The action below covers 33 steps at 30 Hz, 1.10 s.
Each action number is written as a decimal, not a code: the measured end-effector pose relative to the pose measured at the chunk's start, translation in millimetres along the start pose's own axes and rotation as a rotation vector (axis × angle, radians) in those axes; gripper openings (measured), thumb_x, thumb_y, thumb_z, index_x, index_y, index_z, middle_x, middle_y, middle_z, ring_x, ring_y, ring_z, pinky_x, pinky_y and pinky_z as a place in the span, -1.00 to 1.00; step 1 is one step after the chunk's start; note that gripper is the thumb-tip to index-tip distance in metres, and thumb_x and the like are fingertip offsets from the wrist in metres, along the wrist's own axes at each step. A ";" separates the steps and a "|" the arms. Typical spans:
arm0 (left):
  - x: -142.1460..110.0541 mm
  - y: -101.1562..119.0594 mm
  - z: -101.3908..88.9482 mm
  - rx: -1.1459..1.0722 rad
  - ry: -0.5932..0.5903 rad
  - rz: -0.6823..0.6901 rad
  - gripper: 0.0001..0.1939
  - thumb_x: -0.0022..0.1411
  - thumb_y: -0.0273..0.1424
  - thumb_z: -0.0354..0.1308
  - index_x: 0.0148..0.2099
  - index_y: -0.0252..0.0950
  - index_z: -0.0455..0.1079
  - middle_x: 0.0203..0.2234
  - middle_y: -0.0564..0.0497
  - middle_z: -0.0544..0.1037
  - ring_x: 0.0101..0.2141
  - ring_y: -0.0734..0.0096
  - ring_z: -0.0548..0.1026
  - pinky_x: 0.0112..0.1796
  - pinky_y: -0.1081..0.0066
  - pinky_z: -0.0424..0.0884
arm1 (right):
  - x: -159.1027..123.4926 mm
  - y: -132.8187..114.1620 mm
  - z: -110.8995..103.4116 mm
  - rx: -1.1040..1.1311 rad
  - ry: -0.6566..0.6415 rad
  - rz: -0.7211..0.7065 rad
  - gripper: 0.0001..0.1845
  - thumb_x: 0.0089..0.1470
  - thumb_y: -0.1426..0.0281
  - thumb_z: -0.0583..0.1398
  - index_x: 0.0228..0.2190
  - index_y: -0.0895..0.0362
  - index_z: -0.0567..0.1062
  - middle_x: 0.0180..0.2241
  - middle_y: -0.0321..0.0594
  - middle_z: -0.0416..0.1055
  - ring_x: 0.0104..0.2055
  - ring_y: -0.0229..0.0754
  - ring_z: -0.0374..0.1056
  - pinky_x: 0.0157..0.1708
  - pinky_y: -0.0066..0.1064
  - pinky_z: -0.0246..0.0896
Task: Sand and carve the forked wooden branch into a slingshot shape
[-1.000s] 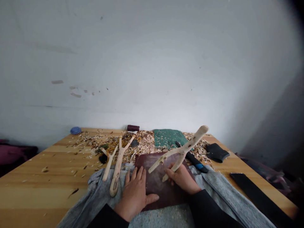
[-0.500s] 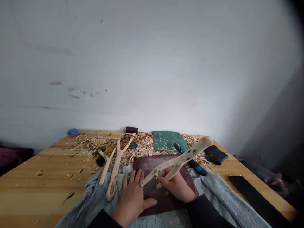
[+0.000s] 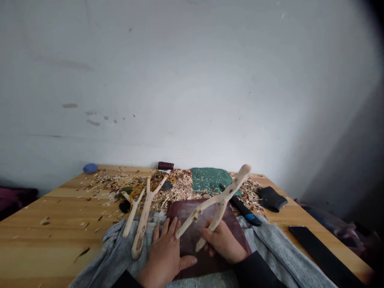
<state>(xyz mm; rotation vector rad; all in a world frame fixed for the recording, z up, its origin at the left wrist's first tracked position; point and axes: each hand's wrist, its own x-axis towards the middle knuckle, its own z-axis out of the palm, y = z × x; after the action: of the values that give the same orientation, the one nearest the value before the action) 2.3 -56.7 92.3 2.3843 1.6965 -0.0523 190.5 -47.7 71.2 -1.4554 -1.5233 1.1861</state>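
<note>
My left hand point(image 3: 166, 254) lies flat with fingers spread on the left part of a dark red sheet point(image 3: 189, 246), which looks like sandpaper. My right hand point(image 3: 226, 243) is closed around one prong of a peeled, forked wooden stick point(image 3: 221, 199). The thick end of the stick points up and away to the right. Its other prong reaches down toward my left hand's index finger; whether they touch I cannot tell. To the left lie a larger forked stick point(image 3: 146, 214) and a smaller forked stick point(image 3: 132, 216), partly on a grey cloth point(image 3: 270, 244).
Wood shavings point(image 3: 180, 186) cover the back of the table, some on a green cloth point(image 3: 207, 178). A black-and-blue tool point(image 3: 246, 211) and black piece point(image 3: 272, 199) lie right, beyond a phone-like black slab point(image 3: 315, 248). A thread spool point(image 3: 165, 165) and blue round object point(image 3: 90, 168) sit by the wall.
The forked stick in my right hand has tilted steeper, its thick end moving left and slightly up, its gripped prong lower. My left hand stays flat on the sheet.
</note>
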 end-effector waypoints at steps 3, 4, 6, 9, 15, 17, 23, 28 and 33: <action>0.1 -0.4 0.9 -0.003 0.001 0.002 -0.11 0.06 -0.01 0.07 0.35 -0.36 0.03 0.32 -0.16 0.01 0.30 -0.09 -0.09 0.22 -0.07 -0.18 | -1.9 -4.0 6.3 0.023 -0.038 0.005 -0.73 -0.05 0.21 0.17 -0.58 0.10 0.27 -0.71 -0.36 0.35 -0.77 -0.36 0.20 -0.79 -0.58 -0.01; 0.5 -1.3 1.9 -0.005 0.007 0.005 -0.10 0.06 0.00 0.07 0.35 -0.37 0.04 0.32 -0.18 0.00 0.30 -0.10 -0.09 0.22 -0.08 -0.18 | 0.0 -3.1 3.0 0.010 0.008 0.007 -0.74 -0.05 0.22 0.17 -0.59 0.10 0.27 -0.72 -0.37 0.34 -0.77 -0.35 0.21 -0.79 -0.58 0.00; 1.5 -3.6 4.7 -0.008 0.020 0.010 -0.08 0.06 0.04 0.05 0.34 -0.41 0.05 0.32 -0.21 0.00 0.30 -0.12 -0.09 0.22 -0.09 -0.18 | 6.3 1.4 -9.9 -0.030 0.144 0.014 -0.75 -0.06 0.25 0.17 -0.62 0.10 0.27 -0.76 -0.38 0.31 -0.77 -0.34 0.21 -0.79 -0.57 0.00; 2.5 -6.8 8.1 -0.017 0.033 0.030 -0.04 0.06 0.07 0.03 0.35 -0.45 0.02 0.32 -0.23 0.00 0.30 -0.14 -0.09 0.22 -0.11 -0.19 | 16.5 10.8 -32.1 -0.059 0.282 0.027 -0.72 -0.04 0.28 0.17 -0.65 0.09 0.24 -0.79 -0.39 0.27 -0.76 -0.36 0.20 -0.76 -0.58 0.02; 3.5 -5.3 8.5 -0.019 0.043 0.028 -0.05 0.06 0.05 0.05 0.34 -0.45 0.04 0.31 -0.24 0.01 0.29 -0.14 -0.07 0.21 -0.13 -0.17 | 10.8 10.7 -16.6 -0.029 0.159 0.056 -0.74 -0.04 0.27 0.14 -0.64 0.10 0.26 -0.77 -0.36 0.32 -0.80 -0.34 0.19 -0.82 -0.57 -0.02; 3.9 -4.3 8.4 -0.013 0.044 0.030 -0.07 0.06 0.05 0.05 0.33 -0.44 0.07 0.31 -0.24 0.02 0.29 -0.14 -0.07 0.21 -0.13 -0.17 | 4.2 4.8 -2.7 -0.032 0.112 0.036 -0.76 -0.06 0.27 0.16 -0.62 0.10 0.27 -0.77 -0.38 0.31 -0.80 -0.34 0.19 -0.83 -0.58 -0.05; 3.2 -5.2 7.9 -0.005 0.044 0.028 -0.07 0.07 0.06 0.05 0.33 -0.45 0.06 0.31 -0.24 0.02 0.29 -0.13 -0.07 0.22 -0.11 -0.17 | 6.1 1.5 -14.6 -0.129 0.192 0.033 -0.75 -0.04 0.30 0.13 -0.66 0.10 0.28 -0.78 -0.35 0.32 -0.79 -0.33 0.20 -0.81 -0.57 -0.03; 3.8 -5.3 6.6 -0.008 0.033 0.032 -0.05 0.08 0.08 0.04 0.35 -0.46 0.02 0.32 -0.24 0.00 0.30 -0.13 -0.09 0.22 -0.12 -0.18 | 15.9 11.0 -41.4 -0.160 0.327 0.071 -0.67 -0.01 0.32 0.10 -0.73 0.10 0.26 -0.82 -0.33 0.27 -0.80 -0.35 0.18 -0.79 -0.56 0.00; 5.3 -4.4 9.4 -0.001 0.047 0.034 -0.04 0.07 0.07 0.07 0.33 -0.49 0.05 0.31 -0.25 0.01 0.29 -0.13 -0.06 0.21 -0.12 -0.16 | 5.8 4.8 -13.6 -0.128 0.200 0.048 -0.72 -0.03 0.29 0.14 -0.68 0.10 0.28 -0.79 -0.33 0.33 -0.81 -0.34 0.18 -0.82 -0.57 -0.04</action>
<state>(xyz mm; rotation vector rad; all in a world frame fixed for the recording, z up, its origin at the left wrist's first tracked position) 0.9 -52.3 81.6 2.4313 1.6749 0.0095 204.2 -40.2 70.6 -1.6499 -1.4553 0.9529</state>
